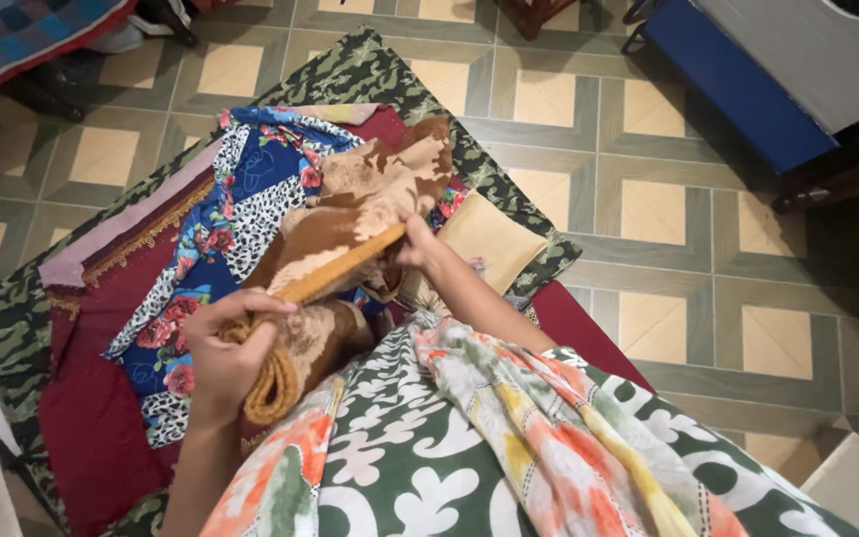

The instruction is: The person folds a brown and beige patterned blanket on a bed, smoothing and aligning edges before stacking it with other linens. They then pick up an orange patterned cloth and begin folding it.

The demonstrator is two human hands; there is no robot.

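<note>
Left hand, right hand, gripping brown patterned cloth

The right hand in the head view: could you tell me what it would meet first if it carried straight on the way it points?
Probably the brown and cream cloth that the right hand already grips; it points up-left, though depth is unclear.

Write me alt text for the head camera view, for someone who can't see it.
Seen from above, a person's left hand and right hand grip a brown and cream patterned cloth, stretched between them over a pile of fabrics: a blue floral piece, a maroon cloth and a camouflage sheet on a tiled floor.
</note>
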